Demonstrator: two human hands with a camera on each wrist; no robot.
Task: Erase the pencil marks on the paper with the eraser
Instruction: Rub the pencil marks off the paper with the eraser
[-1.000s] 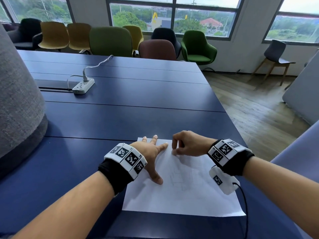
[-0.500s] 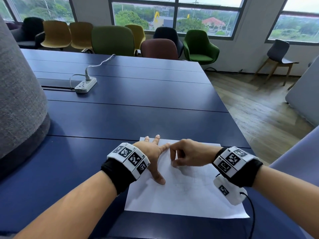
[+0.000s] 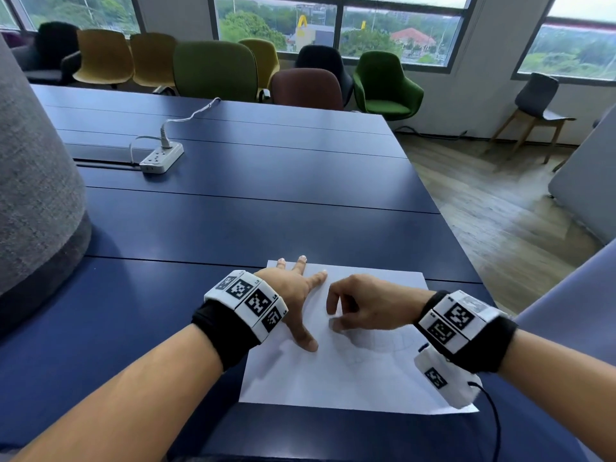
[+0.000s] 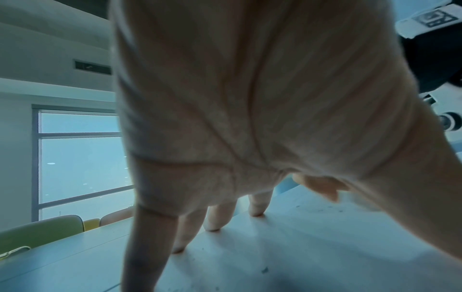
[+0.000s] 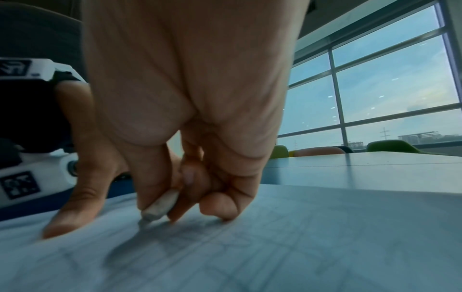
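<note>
A white sheet of paper (image 3: 333, 381) lies on the dark blue table (image 3: 233, 228) near its front edge, with faint pencil lines (image 3: 376, 345) in its middle. My left hand (image 3: 296, 295) lies spread on the sheet's left part, fingers straight and pressing it down. My right hand (image 3: 346, 315) pinches a small white eraser (image 5: 160, 207) between thumb and fingers. The eraser's dirty tip touches the paper (image 5: 300, 247) beside the left thumb (image 5: 75, 207). In the left wrist view my fingertips (image 4: 212, 227) rest on the paper (image 4: 287, 247), with specks of rubbings around.
A white power strip (image 3: 161, 158) with its cable lies on the table far to the left. A grey fabric panel (image 3: 33, 195) stands at the left. Several coloured chairs (image 3: 216, 71) line the far edge. The table's right edge drops to a wooden floor (image 3: 500, 211).
My right hand with the eraser has moved from the sheet's top edge down and towards me onto the pencil lines. The left hand has stayed spread on the paper.
</note>
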